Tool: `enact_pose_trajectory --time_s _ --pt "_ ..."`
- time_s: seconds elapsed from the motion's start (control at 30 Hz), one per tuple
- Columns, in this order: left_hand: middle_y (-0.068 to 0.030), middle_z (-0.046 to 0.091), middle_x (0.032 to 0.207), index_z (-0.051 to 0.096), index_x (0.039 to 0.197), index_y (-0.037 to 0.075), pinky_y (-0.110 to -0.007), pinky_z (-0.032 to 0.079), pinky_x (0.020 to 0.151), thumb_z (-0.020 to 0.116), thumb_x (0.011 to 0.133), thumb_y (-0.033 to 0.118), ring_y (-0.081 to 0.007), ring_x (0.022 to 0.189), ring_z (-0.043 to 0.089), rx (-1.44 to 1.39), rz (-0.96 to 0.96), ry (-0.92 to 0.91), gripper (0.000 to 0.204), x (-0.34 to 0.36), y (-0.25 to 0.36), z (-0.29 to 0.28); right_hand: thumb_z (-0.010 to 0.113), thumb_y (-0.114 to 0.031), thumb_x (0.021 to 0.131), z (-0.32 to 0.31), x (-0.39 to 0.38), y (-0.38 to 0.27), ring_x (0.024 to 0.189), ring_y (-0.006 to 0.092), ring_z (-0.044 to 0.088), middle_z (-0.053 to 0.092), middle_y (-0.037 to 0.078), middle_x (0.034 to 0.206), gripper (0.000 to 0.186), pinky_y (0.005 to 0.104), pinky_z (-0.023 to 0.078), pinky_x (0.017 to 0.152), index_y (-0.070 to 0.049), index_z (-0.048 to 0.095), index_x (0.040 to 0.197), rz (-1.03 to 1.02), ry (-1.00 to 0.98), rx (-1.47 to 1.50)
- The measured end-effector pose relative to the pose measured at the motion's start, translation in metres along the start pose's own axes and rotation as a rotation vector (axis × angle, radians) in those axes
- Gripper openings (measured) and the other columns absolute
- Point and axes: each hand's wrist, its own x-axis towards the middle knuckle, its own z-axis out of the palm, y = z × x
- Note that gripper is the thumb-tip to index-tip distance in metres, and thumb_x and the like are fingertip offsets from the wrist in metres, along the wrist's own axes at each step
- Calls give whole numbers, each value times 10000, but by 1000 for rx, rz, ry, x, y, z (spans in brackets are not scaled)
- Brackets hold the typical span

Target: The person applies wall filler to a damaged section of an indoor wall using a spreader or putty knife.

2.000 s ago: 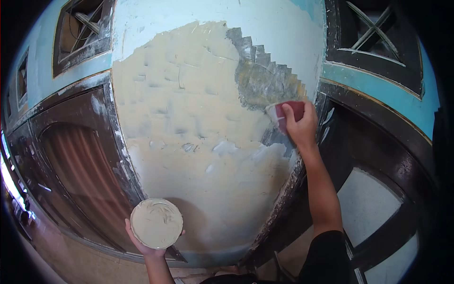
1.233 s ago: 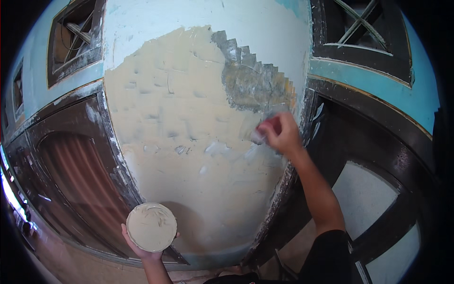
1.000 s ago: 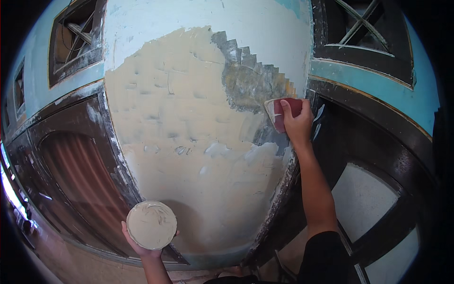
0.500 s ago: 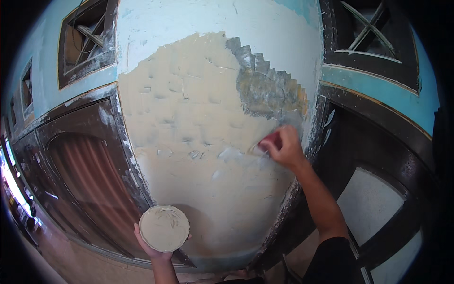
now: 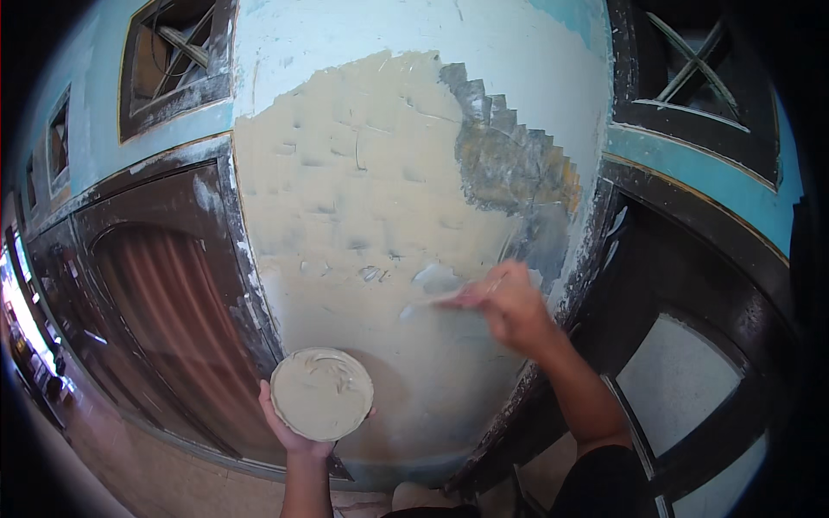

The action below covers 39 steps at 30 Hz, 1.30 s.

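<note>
My right hand grips a red scraper with a pale edge, blurred by motion, at the lower middle of the wall's patched area. Cream filler with short dents and streaks covers much of this patch; a grey, ragged, stepped area shows at its upper right, with a smoother grey streak below it, above my right hand. My left hand holds a round tub of beige paste from below and the side, low in front of the wall.
A dark wooden door with a reddish curtain stands at the left, another dark door with pale panels at the right. Framed openings with crossed bars sit above both. A tiled floor shows along the bottom, and daylight enters at far left.
My right hand with the scraper has moved down and left across the patch after back-and-forth strokes. The tub in my left hand sits slightly higher and further right in the shifted view.
</note>
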Motion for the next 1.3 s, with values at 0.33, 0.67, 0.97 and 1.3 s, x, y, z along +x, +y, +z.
enact_pose_trajectory --time_s 0.33,0.67,0.97,1.3 --pt "-215 532 1491 493 1511 84 -801 508 897 355 980 747 -492 1263 580 -25 15 1 861 6 0 42 723 -213 848 13 2 -68 1113 243 601 691 -22 1100 243 489 442 897 -160 749 1084 -447 -237 46" --pt "-191 609 1431 562 1453 48 -550 539 1032 354 1015 695 -387 1251 625 14 121 74 809 12 -7 38 686 -173 873 26 -4 -60 1133 227 595 693 -35 1100 239 471 433 942 -166 761 1100 -365 -248 229" --pt "-198 581 1460 531 1483 58 -584 524 1034 350 1000 715 -401 1280 600 17 85 46 835 16 -17 35 740 -103 761 30 -8 -51 1047 221 620 724 -55 1093 349 369 441 813 -178 771 1101 -201 -224 339" --pt "-196 444 1586 437 1575 151 -907 407 884 361 948 795 -533 1333 519 -21 -61 -100 903 11 -34 33 769 69 755 2 5 -38 860 274 637 753 30 960 278 368 530 738 -78 770 991 76 -38 352"
